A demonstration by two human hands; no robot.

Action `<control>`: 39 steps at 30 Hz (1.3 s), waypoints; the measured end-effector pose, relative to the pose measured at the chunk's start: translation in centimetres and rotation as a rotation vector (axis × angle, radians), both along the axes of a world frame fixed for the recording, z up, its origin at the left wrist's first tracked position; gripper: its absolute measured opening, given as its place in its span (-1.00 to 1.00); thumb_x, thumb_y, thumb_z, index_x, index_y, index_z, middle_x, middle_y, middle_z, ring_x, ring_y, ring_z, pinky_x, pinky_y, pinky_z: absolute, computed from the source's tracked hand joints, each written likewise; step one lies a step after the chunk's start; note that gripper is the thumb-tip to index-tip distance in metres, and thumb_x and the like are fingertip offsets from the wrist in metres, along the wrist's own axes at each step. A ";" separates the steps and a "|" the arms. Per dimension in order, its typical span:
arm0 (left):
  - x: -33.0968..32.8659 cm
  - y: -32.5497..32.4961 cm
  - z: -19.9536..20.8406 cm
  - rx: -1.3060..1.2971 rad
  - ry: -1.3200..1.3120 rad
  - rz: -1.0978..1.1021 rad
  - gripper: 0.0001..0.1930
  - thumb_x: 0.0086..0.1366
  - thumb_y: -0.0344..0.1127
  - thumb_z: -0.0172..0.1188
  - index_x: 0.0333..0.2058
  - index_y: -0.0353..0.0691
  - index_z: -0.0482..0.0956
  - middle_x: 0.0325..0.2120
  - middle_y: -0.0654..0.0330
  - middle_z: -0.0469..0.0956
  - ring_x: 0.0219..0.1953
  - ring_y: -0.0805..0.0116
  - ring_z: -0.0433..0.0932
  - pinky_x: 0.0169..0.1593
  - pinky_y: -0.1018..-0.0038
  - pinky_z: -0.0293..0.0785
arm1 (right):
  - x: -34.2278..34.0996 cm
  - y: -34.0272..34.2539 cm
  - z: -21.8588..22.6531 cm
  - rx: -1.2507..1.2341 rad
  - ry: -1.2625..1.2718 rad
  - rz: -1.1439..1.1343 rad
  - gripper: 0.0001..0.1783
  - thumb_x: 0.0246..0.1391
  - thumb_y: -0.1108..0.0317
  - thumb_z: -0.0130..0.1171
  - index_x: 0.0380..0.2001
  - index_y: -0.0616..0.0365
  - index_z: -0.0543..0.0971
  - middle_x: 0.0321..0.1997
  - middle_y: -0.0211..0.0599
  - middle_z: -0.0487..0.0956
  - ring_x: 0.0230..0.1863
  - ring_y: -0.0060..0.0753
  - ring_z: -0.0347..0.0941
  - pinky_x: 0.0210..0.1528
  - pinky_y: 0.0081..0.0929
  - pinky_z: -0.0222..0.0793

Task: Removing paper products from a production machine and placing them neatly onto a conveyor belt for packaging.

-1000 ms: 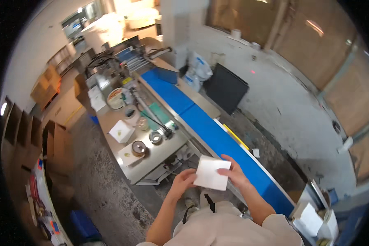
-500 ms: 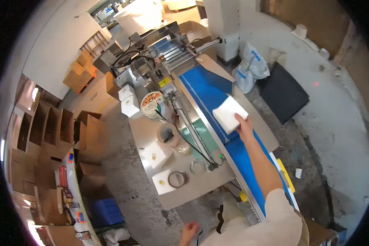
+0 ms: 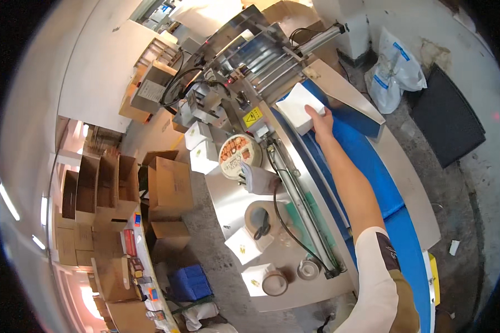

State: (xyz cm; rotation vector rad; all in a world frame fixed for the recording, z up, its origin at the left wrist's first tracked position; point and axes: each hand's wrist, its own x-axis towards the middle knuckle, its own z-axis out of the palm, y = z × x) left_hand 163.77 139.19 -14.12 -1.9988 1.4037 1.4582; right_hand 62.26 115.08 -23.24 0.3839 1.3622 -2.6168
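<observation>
My right hand (image 3: 322,123) grips the near right edge of a flat white packet (image 3: 299,108), its fingers closed on it. What the packet holds cannot be made out. It is held over the far part of the blue conveyor belt (image 3: 347,158), near the metal machine (image 3: 261,61) at the belt's far end. My right forearm reaches up along the belt. My left hand is out of view.
Left of the belt, a metal table (image 3: 311,291) carries white packets (image 3: 244,245), tape rolls (image 3: 275,283) and a round tub (image 3: 240,157). A metal guide (image 3: 361,120) edges the belt's right side. Cardboard boxes (image 3: 169,183) stand left; white bags (image 3: 391,83) lie right.
My right hand has carried the white packet farther along the belt, closer to the machine. My left hand, earlier at the lower edge, has gone out of view. The camera view has shifted.
</observation>
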 end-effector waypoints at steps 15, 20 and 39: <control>-18.0 -3.7 8.4 0.170 0.250 0.072 -0.44 0.33 0.02 0.00 0.11 -0.34 0.39 0.04 -0.17 0.45 0.17 0.00 0.36 0.23 0.11 0.24 | 16.0 15.5 2.2 -0.113 -0.214 0.189 -0.66 0.14 0.19 0.19 -0.08 0.13 0.50 -0.10 -0.27 0.54 -0.09 -0.30 0.52 -0.09 -0.26 0.49; -20.6 -4.8 6.2 0.144 0.248 -0.897 -0.35 0.33 0.16 0.00 0.14 -0.31 0.38 0.20 -0.14 0.32 0.25 -0.05 0.29 0.25 0.07 0.25 | 29.5 35.5 5.6 -0.088 -0.212 0.211 -0.69 0.16 0.21 0.17 -0.10 0.14 0.51 -0.22 -0.26 0.61 -0.24 -0.36 0.57 -0.14 -0.31 0.53; -19.3 35.7 12.8 0.935 0.809 -1.601 -0.64 0.34 -0.31 0.20 0.05 -0.35 0.43 -0.23 0.14 0.60 -0.21 0.41 0.59 -0.17 0.51 0.54 | 105.9 88.4 28.9 0.581 -0.167 -0.887 -0.62 0.22 0.25 0.16 0.00 0.29 0.50 -0.17 -0.28 0.61 -0.17 -0.49 0.55 -0.16 -0.53 0.49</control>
